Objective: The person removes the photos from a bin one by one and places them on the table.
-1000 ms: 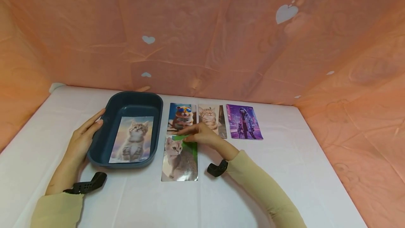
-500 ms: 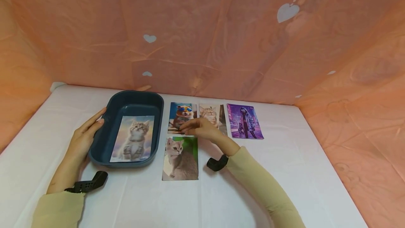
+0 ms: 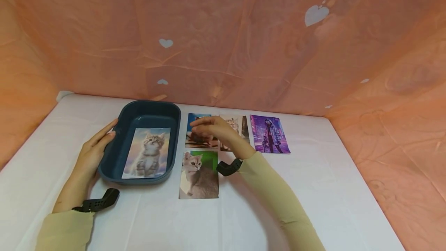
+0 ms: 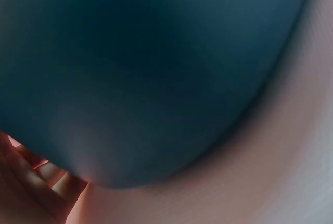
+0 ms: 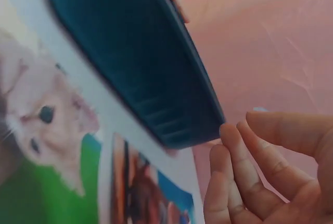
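while the left hand (image 3: 93, 151) lies flat against the left wall of the tray (image 3: 120, 127) in the head view, its fingers straight and close together, the right hand (image 3: 212, 128) hangs over the hamster card (image 3: 195, 138) with fingers loosely bent and holding nothing. whether its fingertips touch that card cannot be told from here. the tray sits on the white table (image 3: 313, 189) and holds 1 kitten card (image 3: 148, 158) lying flat on its floor. just right of the tray lie 2 rows of cards: the hamster card, a tabby card (image 3: 240, 127) partly hidden by the hand, and a purple card (image 3: 270, 134) in the far row, and a grey cat card (image 3: 199, 174) alone in the near row, just below the hamster card. a black band (image 3: 228, 167) sits on the right wrist and another (image 3: 97, 202) on the left. orange sheeting (image 3: 223, 38) with white hearts walls the table.

the left wrist view is nearly filled by the tray's blurred dark wall (image 4: 145, 73), with fingers (image 4: 31, 182) pressed to it at the lower left and the table (image 4: 291, 172) at the right.

in the right wrist view the fingers (image 5: 250, 172) are gently curled, narrow apart and empty, just beside the tray's corner (image 5: 171, 109). below them lie the grey cat card (image 5: 41, 130) and the hamster card (image 5: 145, 193).
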`<state>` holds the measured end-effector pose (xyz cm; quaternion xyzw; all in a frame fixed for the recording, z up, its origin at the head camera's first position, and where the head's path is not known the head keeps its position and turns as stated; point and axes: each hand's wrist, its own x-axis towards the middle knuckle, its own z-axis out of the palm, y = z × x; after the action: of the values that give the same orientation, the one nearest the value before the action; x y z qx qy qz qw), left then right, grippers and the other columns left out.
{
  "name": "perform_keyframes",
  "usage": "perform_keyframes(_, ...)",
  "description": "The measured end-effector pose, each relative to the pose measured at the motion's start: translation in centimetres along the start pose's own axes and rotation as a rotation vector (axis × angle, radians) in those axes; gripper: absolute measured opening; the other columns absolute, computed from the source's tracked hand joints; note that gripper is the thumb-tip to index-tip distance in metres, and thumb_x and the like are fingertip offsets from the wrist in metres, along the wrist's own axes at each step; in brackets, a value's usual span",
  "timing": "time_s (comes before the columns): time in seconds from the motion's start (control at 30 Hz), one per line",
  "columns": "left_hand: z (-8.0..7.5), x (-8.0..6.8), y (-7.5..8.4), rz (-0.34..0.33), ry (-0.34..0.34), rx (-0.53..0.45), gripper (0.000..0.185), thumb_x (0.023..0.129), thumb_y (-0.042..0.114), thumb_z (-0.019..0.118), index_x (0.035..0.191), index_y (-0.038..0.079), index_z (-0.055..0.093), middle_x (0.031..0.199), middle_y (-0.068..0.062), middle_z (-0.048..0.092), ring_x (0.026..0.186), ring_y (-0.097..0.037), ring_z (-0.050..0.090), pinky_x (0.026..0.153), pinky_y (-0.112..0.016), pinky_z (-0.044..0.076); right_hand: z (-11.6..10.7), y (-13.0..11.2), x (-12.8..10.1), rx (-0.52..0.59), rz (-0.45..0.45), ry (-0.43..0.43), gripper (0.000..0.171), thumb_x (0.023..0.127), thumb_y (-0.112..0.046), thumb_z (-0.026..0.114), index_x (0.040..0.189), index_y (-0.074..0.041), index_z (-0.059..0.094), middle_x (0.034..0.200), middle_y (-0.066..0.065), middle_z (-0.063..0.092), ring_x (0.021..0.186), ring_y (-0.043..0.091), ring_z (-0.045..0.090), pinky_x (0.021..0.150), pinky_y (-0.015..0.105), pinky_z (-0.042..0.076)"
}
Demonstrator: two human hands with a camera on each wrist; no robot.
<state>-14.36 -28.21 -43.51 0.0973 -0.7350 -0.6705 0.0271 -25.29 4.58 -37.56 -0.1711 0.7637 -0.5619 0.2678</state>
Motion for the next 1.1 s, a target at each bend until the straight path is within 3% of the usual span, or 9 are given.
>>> perform_keyframes(0.17, 0.0, 0.0, 0.2, 0.006, 0.008, 0.012, 0.052, 0.098, 0.049, 0.045, 0.148, 0.037, 0.033, 0.158, 0.012, 0.021, 0.149, -0.02, 0.008, 0.118, -0.056, 0.005, 0.5, -1.1, 0.8, 0.024, 0.018, -0.016, 0.034, 0.092, -0.021, 0.062, 0.125, -0.01, 0.064, 0.126, 0.009, 0.063, 0.118, 0.031, 0.057, 0.106, 0.046, 0.04)
perform_keyframes(0.47, 0.1, 0.0, 0.2, 0.017, 0.005, 0.008, 0.053, 0.099, 0.048, 0.045, 0.148, 0.035, 0.033, 0.158, 0.011, 0.021, 0.149, -0.021, 0.008, 0.118, -0.055, 0.004, 2.0, -3.4, 2.7, 0.045, 0.03, -0.06, 0.031, 0.095, -0.016, 0.059, 0.124, -0.007, 0.064, 0.126, 0.011, 0.063, 0.117, 0.026, 0.057, 0.108, 0.047, 0.038)
perform_keyframes(0.8, 0.2, -0.1, 0.2, 0.011, -0.003, -0.005, 0.053, 0.098, 0.049, 0.046, 0.148, 0.035, 0.034, 0.158, 0.01, 0.021, 0.148, -0.019, 0.011, 0.118, -0.055, 0.007, 4.2, -5.2, 5.0, 0.015, 0.041, -0.118, 0.035, 0.095, -0.014, 0.059, 0.128, -0.004, 0.061, 0.129, 0.013, 0.061, 0.123, 0.029, 0.054, 0.101, 0.035, 0.046)
perform_keyframes(1.1, 0.2, -0.1, 0.3, 0.013, 0.005, -0.007, 0.053, 0.098, 0.048, 0.046, 0.148, 0.036, 0.034, 0.158, 0.01, 0.022, 0.147, -0.018, 0.013, 0.117, -0.056, 0.007, 6.1, -6.1, 6.5, 0.136, 0.098, -0.09, 0.034, 0.095, -0.006, 0.057, 0.128, 0.001, 0.059, 0.132, 0.018, 0.058, 0.123, 0.03, 0.055, 0.108, 0.041, 0.04)
